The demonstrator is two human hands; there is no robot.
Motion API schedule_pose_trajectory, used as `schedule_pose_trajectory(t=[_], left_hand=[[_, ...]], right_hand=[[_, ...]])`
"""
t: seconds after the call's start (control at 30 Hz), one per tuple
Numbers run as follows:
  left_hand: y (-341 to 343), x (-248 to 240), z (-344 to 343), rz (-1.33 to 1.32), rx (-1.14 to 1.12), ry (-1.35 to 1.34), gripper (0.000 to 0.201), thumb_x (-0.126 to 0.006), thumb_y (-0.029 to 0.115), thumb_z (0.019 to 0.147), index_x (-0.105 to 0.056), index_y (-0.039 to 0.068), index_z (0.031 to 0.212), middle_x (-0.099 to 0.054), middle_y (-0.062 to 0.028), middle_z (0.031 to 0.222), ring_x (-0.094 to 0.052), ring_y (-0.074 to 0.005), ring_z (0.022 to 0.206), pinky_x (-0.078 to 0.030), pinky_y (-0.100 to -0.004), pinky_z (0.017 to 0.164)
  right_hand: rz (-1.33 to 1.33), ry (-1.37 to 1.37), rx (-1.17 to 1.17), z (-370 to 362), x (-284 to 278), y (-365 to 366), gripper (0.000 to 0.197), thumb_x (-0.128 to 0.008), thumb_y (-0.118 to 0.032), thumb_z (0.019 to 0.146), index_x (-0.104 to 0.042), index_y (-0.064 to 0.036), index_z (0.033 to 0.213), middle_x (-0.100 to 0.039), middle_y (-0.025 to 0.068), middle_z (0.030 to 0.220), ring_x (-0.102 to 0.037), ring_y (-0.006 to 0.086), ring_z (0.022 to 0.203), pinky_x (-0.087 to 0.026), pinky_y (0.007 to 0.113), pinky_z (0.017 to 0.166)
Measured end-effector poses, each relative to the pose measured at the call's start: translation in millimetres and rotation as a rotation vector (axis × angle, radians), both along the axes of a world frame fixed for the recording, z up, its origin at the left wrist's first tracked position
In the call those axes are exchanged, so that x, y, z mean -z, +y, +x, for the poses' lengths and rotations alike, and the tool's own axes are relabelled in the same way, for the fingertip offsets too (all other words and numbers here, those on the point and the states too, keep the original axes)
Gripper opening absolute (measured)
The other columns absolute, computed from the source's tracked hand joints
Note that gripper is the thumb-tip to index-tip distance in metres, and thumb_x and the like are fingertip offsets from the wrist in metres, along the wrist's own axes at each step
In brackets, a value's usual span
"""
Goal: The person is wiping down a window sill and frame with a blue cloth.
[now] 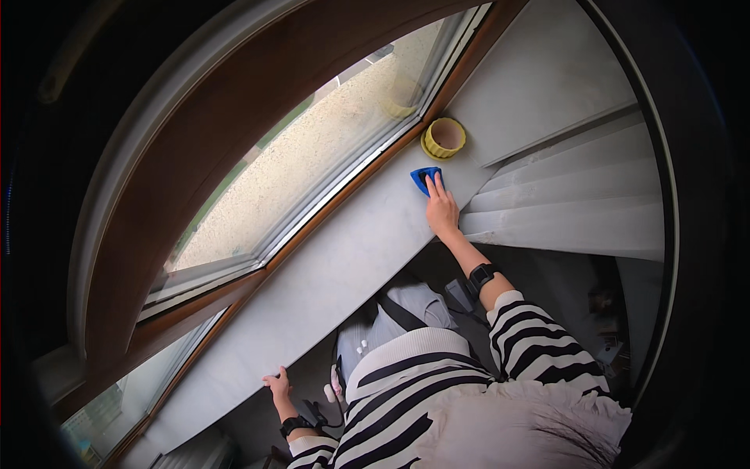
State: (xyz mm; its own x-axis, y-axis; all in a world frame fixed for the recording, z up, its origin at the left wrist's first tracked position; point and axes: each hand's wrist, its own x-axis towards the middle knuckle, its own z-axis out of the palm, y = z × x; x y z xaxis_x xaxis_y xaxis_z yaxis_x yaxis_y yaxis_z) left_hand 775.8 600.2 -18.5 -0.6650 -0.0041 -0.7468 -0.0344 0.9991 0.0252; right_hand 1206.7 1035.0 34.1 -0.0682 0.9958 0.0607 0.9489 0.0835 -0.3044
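My right hand (441,209) reaches out over the white windowsill (328,242). Its fingers lie on a blue triangular tool (424,178) with a dark middle, which looks like a hand-held cleaning pad, and the hand holds it against the sill top. Just beyond it, in the sill's far corner, stands a yellow ribbed flowerpot (445,138) with nothing visible growing in it. Down to the left, my left hand (278,384) grips the near edge of the sill, its fingers partly curled round it.
A window (312,156) with a brown wooden frame runs along the sill's far side. To the right hang white curtains (570,195) beside a pale wall panel (539,86). My striped sleeves and body are close under the sill's near edge.
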Motion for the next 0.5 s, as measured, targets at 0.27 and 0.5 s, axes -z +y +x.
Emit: schedule_pose_trajectory(t=[0.27,0.5], left_hand=[[-4,8,3,-0.072,0.143,0.008,0.096,-0.045,0.051,0.077,0.015,-0.007,0.124,-0.002,-0.0356,0.128,-0.037,-0.0423,0.107,-0.038,-0.0366,0.084],[-9,10,3,-0.080,0.188,0.012,0.096,-0.042,0.053,0.078,0.014,-0.011,0.122,0.000,-0.0400,0.125,-0.015,-0.0449,0.119,-0.021,-0.0390,0.099]], right_hand=[[-0.047,0.222,-0.750,-135,14,-85,0.049,-0.051,0.000,0.062,-0.048,-0.0070,0.111,-0.039,0.0107,0.123,-0.049,0.0222,0.073,-0.045,0.032,0.064],[-0.734,0.542,-1.191,-102,-5,-83,0.042,-0.051,-0.001,0.068,-0.053,-0.0150,0.108,-0.043,0.0022,0.122,-0.051,0.0285,0.087,-0.042,0.035,0.077]])
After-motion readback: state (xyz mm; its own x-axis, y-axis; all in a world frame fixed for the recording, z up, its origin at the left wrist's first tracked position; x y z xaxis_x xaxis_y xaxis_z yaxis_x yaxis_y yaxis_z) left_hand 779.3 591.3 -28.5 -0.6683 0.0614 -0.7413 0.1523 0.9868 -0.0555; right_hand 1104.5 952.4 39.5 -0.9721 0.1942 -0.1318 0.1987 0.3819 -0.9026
